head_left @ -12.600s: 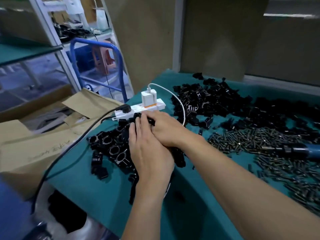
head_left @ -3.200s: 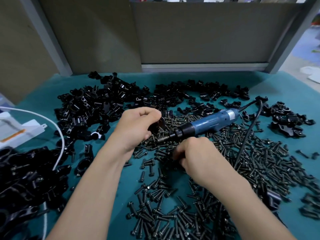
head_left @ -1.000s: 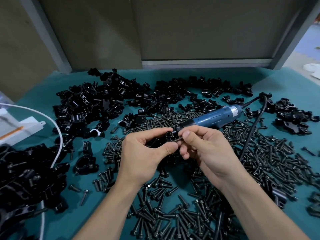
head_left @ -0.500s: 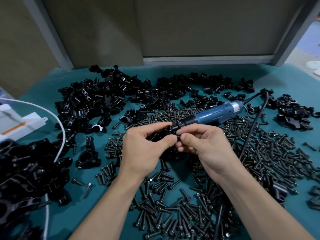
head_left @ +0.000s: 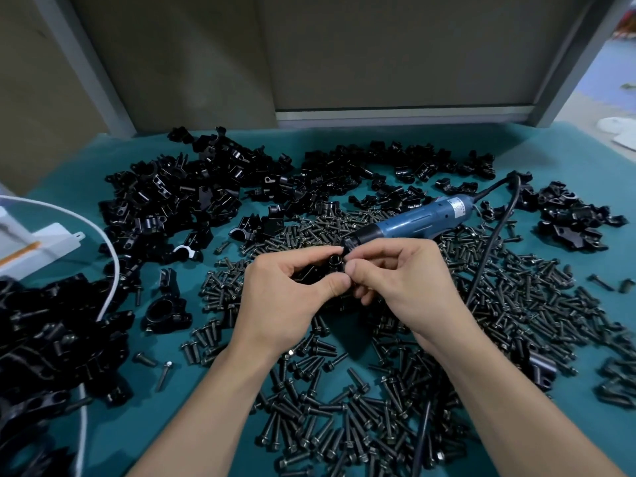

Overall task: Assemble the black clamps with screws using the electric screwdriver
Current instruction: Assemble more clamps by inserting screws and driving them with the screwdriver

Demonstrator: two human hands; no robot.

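Both hands were up over the screw pile (head_left: 516, 304), mid-table (head_left: 568, 149). The left hand (head_left: 285, 297) gripped one black clamp (head_left: 316, 273), thumb underneath and fingers curled over the top. The right hand (head_left: 402, 287) met it from the other side, thumb and forefinger pinched tight on the clamp's round end; I couldn't tell if a screw was in there, the fingertips hid it. The electric screwdriver (head_left: 413, 222) lay on the screws just behind the hands, its nose pointing at the fingertips and its black cord (head_left: 492, 242) looping off to the back right and down across the pile. Loose clamps (head_left: 172, 201) were heaped along the back and left of the table, with another heap (head_left: 51, 339) at near left. One single clamp (head_left: 165, 311) sat alone between that heap and the screws. A white power strip (head_left: 44, 246) and a white cable (head_left: 110, 270) lay at the far left.
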